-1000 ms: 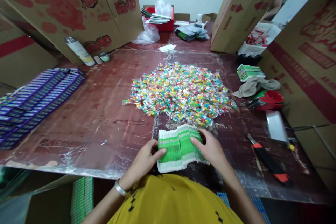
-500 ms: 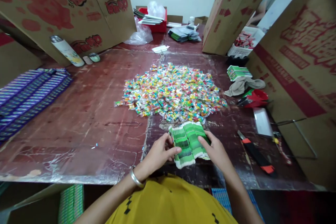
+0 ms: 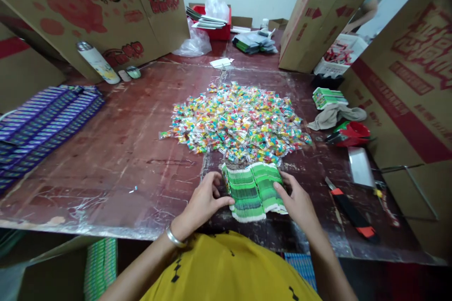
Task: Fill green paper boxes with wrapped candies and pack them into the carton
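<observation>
Close in front of me lie two fanned stacks of thin green-and-white cards [image 3: 247, 193], side by side on the table edge area, probably paper packaging pieces. My left hand [image 3: 205, 200] grips their left end, thumb along the near side and fingers curled at the far corner. At the right end, my right hand [image 3: 296, 197] presses its thumb on top with the fingers around the far edge. Just beyond them spreads a pile of small clear-wrapped colourful candies [image 3: 240, 122].
Purple display strips [image 3: 45, 127] lie at left beside a flask [image 3: 99, 63]. On the right are a box cutter [image 3: 353, 214], a grey cloth [image 3: 337, 116], a red tape dispenser [image 3: 349, 134] and a white basket [image 3: 342, 51]. Large cartons [image 3: 141, 14] stand around the table [image 3: 123, 160].
The green cards have spread wider to the left, and my left hand has moved left with them. The whole view has shifted slightly.
</observation>
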### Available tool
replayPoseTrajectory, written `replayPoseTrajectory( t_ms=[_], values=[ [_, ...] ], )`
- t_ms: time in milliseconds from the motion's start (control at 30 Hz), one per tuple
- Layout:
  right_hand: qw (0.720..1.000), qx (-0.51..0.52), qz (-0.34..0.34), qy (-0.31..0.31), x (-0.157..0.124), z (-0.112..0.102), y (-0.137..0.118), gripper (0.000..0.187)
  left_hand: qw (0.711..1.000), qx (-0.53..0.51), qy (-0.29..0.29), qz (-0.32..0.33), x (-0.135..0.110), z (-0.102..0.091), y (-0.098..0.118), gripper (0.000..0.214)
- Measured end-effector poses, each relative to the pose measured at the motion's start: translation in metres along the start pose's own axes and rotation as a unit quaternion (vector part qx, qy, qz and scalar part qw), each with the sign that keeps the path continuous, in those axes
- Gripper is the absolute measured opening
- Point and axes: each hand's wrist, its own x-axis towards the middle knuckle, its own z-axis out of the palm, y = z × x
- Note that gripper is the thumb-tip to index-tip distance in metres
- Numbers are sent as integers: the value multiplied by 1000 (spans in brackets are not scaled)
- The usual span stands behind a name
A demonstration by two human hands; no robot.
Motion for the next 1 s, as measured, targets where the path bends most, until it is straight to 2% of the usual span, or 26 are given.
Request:
replayPoseTrajectory(
  t_ms=[67,133,200,267,367,533,633,833,1000],
  values=[
    [995,-65,-53,60,-7,-4,-20,48,1000,-1,7,28,6,-4,-1,76],
    [981,-106,-145,76,-16,-4,-45,46,999,11,-3,45,14,-4,0,83],
    [961,-145,-236,23,-24,1,-68,50,997,29,-18,63,19,-3,3,83],
    [939,-197,-279,-36,-28,10,-78,60,994,57,-21,89,22,0,8,83],
    [927,-251,-268,-76,-25,25,-68,70,985,110,-20,131,20,0,10,83],
    [932,-284,-217,-55,-22,31,-41,68,975,152,-59,154,12,-6,4,76],
    [936,-284,-203,-34,-28,31,-47,70,975,149,-56,155,11,-9,0,82],
    [921,-285,-248,-90,-33,39,-60,73,971,159,-43,171,17,-16,-4,91],
    [924,-285,-239,-88,-33,54,-66,78,968,182,-65,160,15,-22,-4,89]
  ],
)
